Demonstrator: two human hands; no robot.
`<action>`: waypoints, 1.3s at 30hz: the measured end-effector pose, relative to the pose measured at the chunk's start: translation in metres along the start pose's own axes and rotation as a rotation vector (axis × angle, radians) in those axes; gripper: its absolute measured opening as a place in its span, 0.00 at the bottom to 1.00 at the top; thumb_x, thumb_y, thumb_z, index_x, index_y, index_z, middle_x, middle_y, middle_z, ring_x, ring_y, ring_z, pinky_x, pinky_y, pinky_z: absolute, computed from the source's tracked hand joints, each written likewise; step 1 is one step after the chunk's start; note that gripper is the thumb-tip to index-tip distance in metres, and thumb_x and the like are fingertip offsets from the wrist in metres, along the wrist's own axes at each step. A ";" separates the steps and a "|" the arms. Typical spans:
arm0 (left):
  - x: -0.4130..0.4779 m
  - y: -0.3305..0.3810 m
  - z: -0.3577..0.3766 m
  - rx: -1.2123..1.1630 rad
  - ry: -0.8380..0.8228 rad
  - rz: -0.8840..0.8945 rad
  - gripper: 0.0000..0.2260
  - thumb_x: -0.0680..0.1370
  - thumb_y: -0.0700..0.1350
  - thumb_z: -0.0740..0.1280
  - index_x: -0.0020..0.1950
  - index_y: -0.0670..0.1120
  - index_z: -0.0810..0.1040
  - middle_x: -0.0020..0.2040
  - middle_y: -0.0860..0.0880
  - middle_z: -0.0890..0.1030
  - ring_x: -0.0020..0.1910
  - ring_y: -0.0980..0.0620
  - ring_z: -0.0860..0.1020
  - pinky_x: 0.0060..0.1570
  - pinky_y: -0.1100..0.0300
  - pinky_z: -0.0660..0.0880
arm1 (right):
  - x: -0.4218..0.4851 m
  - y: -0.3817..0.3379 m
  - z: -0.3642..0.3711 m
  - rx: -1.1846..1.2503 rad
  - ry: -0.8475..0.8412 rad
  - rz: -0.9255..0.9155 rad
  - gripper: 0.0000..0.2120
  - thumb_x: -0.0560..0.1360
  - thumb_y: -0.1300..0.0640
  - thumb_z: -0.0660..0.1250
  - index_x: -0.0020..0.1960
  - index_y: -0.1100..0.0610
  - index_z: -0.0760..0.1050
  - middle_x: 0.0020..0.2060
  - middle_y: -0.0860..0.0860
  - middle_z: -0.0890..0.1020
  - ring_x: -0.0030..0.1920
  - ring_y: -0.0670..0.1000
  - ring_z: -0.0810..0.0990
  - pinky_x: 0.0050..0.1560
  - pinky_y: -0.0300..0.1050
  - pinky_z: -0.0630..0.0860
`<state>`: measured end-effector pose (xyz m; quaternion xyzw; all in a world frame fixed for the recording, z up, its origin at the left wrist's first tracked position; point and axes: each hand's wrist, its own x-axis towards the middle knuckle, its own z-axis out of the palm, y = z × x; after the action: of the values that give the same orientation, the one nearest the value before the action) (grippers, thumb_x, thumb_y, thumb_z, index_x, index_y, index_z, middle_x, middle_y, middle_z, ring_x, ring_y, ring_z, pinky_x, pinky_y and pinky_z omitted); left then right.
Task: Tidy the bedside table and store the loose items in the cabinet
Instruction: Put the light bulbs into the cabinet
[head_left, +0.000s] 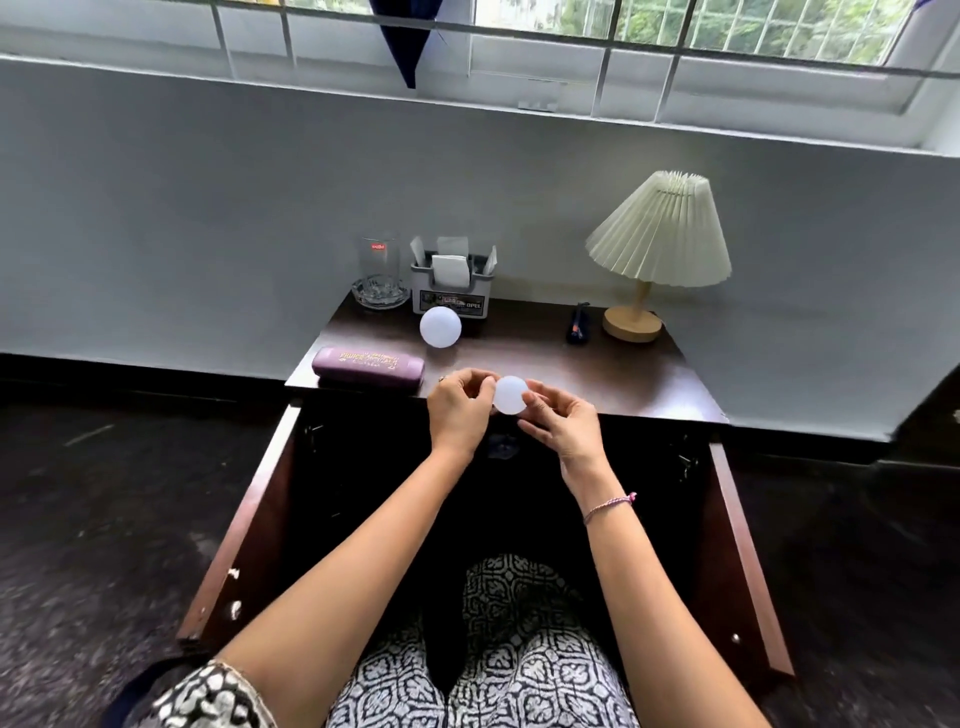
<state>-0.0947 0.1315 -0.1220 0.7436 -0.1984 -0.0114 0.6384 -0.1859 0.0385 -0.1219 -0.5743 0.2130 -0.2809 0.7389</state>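
A small white ball (510, 395) is held between my left hand (460, 410) and my right hand (558, 423), just above the front edge of the dark wooden bedside table (519, 353). Fingertips of both hands pinch its sides. A second, slightly larger white ball (440, 326) rests on the tabletop further back. A purple glasses case (368, 366) lies at the front left corner. A small dark object with a red spot (579, 327) lies beside the lamp. Below the top, the cabinet (519, 519) stands with both doors swung open and its inside dark.
At the back of the table stand a glass in an ashtray (379, 273), a grey organiser box (451, 288) with white packets, and a pleated lamp (657, 249) on the right. The open doors (249, 519) flank my patterned knees. A white wall and window lie behind.
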 end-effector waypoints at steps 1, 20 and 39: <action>-0.004 -0.004 -0.003 0.002 0.008 -0.007 0.05 0.74 0.42 0.67 0.43 0.44 0.83 0.42 0.44 0.85 0.39 0.46 0.83 0.45 0.48 0.81 | -0.004 0.004 -0.001 0.006 -0.020 0.011 0.13 0.72 0.61 0.70 0.56 0.62 0.77 0.42 0.52 0.83 0.42 0.47 0.82 0.41 0.36 0.81; -0.013 -0.095 -0.007 0.025 -0.097 -0.223 0.10 0.73 0.34 0.63 0.47 0.42 0.83 0.44 0.44 0.85 0.43 0.47 0.84 0.51 0.49 0.80 | 0.013 0.101 -0.010 -0.033 0.006 0.085 0.08 0.68 0.64 0.74 0.46 0.55 0.81 0.45 0.52 0.85 0.47 0.48 0.84 0.46 0.37 0.80; 0.020 -0.149 0.011 0.129 -0.186 -0.387 0.12 0.72 0.35 0.63 0.50 0.40 0.83 0.49 0.42 0.85 0.50 0.48 0.82 0.55 0.51 0.78 | 0.067 0.175 0.001 -0.293 0.110 0.187 0.15 0.70 0.68 0.69 0.56 0.59 0.78 0.51 0.52 0.82 0.49 0.47 0.80 0.48 0.33 0.74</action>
<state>-0.0378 0.1305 -0.2613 0.8028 -0.1104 -0.1894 0.5545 -0.1050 0.0275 -0.2901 -0.6372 0.3441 -0.2081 0.6574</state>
